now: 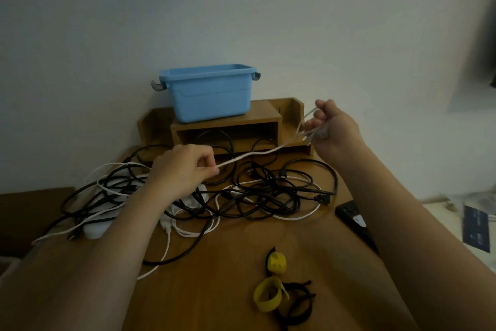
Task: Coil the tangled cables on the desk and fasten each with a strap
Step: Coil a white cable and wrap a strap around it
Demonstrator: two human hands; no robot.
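Nearest on the wooden tabletop (214, 277) lay a small cluster of straps: two yellow straps (268, 297) curled into loops, with black straps (298, 309) just beside them. Beyond them a tangle of black and white cables (257, 196) sprawled across the tabletop. Above it, the left hand (179, 169) pinched a white cable (249, 155) between thumb and fingers (206, 163). The cable ran taut, up and to the right, into the right hand (332, 126), whose fingers were curled round several gathered loops of it. Behind stood a wooden shelf unit (228, 126) with a blue bin (212, 94) on top, against the wall.
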